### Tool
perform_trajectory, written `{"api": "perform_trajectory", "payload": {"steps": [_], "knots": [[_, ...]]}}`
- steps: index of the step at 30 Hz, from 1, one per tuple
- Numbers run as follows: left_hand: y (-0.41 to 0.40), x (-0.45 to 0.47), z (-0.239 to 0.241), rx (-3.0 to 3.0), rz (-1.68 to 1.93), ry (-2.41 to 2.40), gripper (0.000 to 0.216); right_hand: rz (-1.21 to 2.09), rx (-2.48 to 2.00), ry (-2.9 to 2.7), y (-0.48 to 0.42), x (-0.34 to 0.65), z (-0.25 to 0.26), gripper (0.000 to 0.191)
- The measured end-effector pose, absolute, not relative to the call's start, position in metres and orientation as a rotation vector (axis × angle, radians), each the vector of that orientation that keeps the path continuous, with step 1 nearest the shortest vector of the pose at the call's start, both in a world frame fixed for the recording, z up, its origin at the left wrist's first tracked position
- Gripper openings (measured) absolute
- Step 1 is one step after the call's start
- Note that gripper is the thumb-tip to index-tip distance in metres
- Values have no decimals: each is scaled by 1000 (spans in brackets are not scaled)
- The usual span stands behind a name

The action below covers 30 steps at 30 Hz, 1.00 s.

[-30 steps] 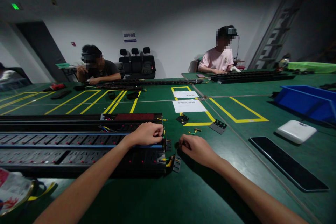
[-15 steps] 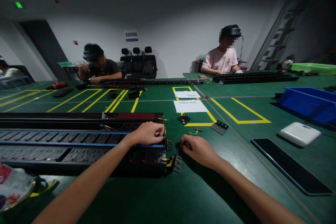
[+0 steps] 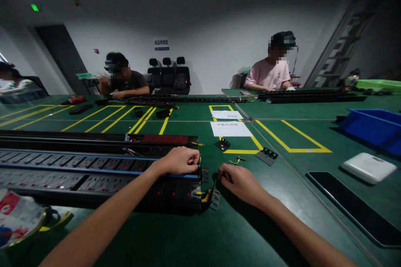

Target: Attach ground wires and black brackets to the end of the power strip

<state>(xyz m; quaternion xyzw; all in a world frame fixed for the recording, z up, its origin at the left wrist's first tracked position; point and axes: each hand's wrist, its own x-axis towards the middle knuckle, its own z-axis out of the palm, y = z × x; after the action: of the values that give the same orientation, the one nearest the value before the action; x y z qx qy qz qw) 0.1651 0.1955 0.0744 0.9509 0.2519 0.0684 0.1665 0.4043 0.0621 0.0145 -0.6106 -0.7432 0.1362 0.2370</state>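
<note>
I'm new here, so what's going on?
The person's left hand lies over the end of a long black socket strip with blue edges. The right hand is curled beside a grey perforated plate; whether its grip holds anything is unclear. Across the green table, a co-worker in pink sits behind long black rails.

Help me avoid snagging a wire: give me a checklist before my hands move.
1. Left hand at the right end of the blue-edged power strip: ok.
2. Yellow wires tucked inside the front power strip: not ok, they stick out.
3. Slotted end plate seated on the front power strip: not ok, it sits beyond the end.
4. Right hand holding something: cannot tell.
5. Smartphone apart from that hand: ok.
</note>
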Motion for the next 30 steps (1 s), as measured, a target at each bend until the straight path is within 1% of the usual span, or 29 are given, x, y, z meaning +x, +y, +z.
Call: {"api": "perform_trajectory", "payload": {"steps": [5,10,15,30], "knots": [[195,165,75,2704,191,722,7,370,-1665,-2036,62,405,12,15],[195,166,75,2711,194,720,10,371,-1670,-2045,62,406,13,15],[194,167,77,2713,178,714,7,378,-1686,-2043,62,404,17,13],[190,169,84,2704,139,753,8,379,-1672,-2057,62,407,16,13]]}}
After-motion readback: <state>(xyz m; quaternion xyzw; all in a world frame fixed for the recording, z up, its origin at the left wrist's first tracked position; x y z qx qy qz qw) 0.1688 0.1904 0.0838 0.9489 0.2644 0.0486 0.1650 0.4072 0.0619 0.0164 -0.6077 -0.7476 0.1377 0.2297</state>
